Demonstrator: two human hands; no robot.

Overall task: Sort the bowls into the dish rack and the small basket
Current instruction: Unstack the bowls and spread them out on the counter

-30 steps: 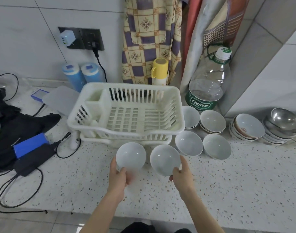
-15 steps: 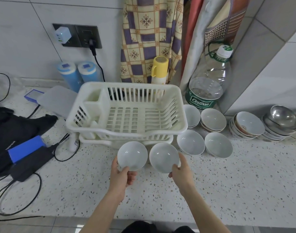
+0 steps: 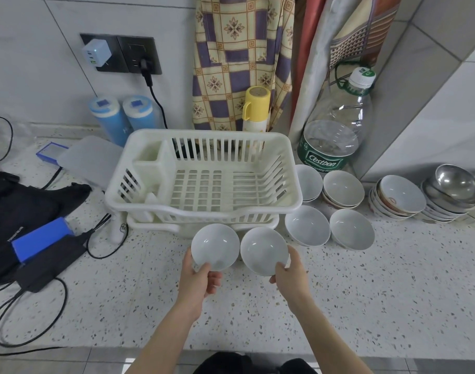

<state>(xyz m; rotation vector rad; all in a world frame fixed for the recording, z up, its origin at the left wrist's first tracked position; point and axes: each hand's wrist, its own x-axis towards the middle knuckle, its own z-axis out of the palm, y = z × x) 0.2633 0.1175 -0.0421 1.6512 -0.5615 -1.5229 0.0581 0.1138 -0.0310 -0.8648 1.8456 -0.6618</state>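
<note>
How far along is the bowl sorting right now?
Nothing is placed yet: the dish rack holds no bowls. In hand: the left hand grips one white bowl, the right hand another, both just in front of the rack. Left: the loose bowls and stacks on the counter beside it.

Your dish rack [image 3: 204, 184] sits on the table [image 3: 366, 292], mid-back. Just in front of it, your left hand [image 3: 199, 279] holds one bowl [image 3: 215, 247] and your right hand [image 3: 291, 276] holds another [image 3: 263, 251], side by side. Right of the rack lie two single bowls [image 3: 307, 225], with bowl stacks [image 3: 343, 188] behind them. The water bottle [image 3: 336, 130] stands behind those stacks, and the power brick [image 3: 51, 261] lies at the left.
</note>
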